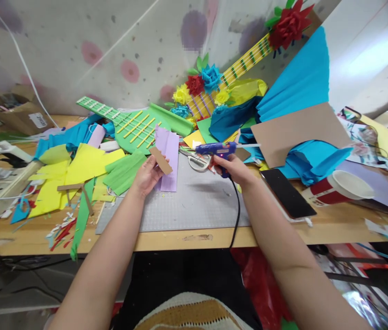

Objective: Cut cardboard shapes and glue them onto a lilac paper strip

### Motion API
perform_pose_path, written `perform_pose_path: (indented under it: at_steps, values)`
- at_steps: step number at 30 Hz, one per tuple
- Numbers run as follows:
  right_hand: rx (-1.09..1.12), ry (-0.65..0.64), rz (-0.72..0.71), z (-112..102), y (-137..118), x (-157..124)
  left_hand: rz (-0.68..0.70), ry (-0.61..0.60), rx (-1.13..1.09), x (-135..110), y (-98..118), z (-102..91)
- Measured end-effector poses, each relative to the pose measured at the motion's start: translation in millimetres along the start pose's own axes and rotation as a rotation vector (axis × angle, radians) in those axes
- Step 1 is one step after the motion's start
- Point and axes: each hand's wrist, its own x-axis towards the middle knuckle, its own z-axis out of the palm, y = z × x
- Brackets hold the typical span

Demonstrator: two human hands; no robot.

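Observation:
My left hand (147, 178) pinches a small brown cardboard strip (161, 161) above a piece of lilac crepe paper (169, 176). In my right hand (233, 169) is a blue hot glue gun (216, 148), its nozzle pointing left toward the cardboard and a glue stick jutting from its back. The nozzle and the strip are apart. White-handled scissors (199, 162) lie on the grey cutting mat (194, 208), just below the glue gun. Behind my left hand rests a green paper guitar (135, 129) with yellow strips across its body.
A yellow paper guitar (245, 64) with paper flowers leans at the back. Yellow crepe paper (84, 165) and scraps cover the left side. On the right are a phone (288, 192), a paper cup (338, 188), blue crepe paper (299, 87) and brown cardboard (297, 130). The glue gun's cord (238, 211) hangs over the table edge.

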Motion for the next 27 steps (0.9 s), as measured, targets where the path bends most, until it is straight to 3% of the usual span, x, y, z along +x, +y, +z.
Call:
perform_pose_path:
  at_steps: [3, 7, 20, 27]
  values:
    - [-0.025, -0.136, -0.026, 25.0, 1.3, 10.3, 0.025, 0.046, 0.002, 1.9, 0.9, -2.8]
    - [-0.108, -0.209, -0.017, 42.0, 12.6, 14.5, 0.043, 0.062, 0.008, 3.9, 1.3, -5.7]
    - [-0.172, -0.181, 0.059, 45.7, 21.1, 8.1, 0.004, 0.055, -0.019, -0.4, 0.1, -0.8]
    - [-0.191, -0.105, 0.083, 39.7, 22.4, 9.7, -0.009, 0.02, -0.036, -0.7, 0.2, -1.2]
